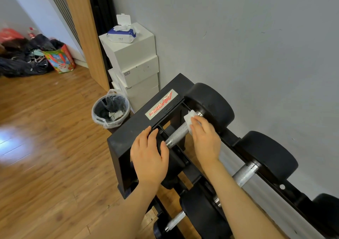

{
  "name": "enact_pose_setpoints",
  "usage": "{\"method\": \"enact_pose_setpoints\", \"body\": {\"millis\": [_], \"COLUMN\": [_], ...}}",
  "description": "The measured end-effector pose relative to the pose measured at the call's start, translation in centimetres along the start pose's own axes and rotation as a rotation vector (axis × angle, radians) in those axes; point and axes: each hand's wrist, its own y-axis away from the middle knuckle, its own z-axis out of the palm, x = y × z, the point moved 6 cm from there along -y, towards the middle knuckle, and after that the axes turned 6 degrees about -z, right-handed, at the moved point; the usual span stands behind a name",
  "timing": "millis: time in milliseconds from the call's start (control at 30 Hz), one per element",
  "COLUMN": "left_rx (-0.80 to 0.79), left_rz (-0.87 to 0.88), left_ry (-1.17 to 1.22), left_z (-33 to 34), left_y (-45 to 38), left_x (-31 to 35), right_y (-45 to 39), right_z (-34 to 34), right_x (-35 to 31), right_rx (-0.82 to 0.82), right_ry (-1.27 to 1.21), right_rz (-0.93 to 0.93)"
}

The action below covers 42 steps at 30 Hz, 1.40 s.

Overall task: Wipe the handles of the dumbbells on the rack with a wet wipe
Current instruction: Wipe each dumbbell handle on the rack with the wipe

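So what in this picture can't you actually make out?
All in the head view:
- Near end of the first dumbbell: covered by the left hand.
- Part of its handle: under the right hand and wet wipe.
- Lower rack dumbbells: cut off by the bottom edge and the arms.
- Print on the wipes pack: too small.
- Floor at left: glare.

Head view, downward (close) over rack [128, 128]

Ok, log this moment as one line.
right hand: wipe on top dumbbell handle | left hand: resting on rack
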Motion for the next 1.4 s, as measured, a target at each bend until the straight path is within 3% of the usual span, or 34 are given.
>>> {"method": "enact_pose_setpoints", "body": {"millis": [267, 500, 900, 1067, 1200, 1400], "left_rx": [0.008, 0.016, 0.026, 0.025, 0.025, 0.029], "left_rz": [0.009, 0.020, 0.027, 0.024, 0.028, 0.037], "left_ry": [0.005, 0.005, 0.013, 0.014, 0.017, 0.016], "left_z": [0.0, 0.1, 0.1, 0.1, 0.2, 0.2], "left_y": [0.0, 0.0, 0.0, 0.1, 0.0, 0.1], "left_x": [0.0, -0.1, -0.1, -0.2, -0.2, -0.3], "right_y": [-0.9, -1.0, -0.5, -0.1, -1.3, -0.3], "right_z": [-1.1, 0.1, 1.1, 2.0, 1.9, 2.2], "right_x": [-1.0, 0.0, -0.1, -0.1, 1.1, 0.1], "right_rx": [-0.035, -0.092, -0.055, -0.181, -0.230, -0.226], "right_ry": [0.182, 0.021, -0.014, 0.063, 0.061, 0.010], "right_rz": [-0.228, -0.151, -0.047, -0.082, -0.002, -0.105]}}
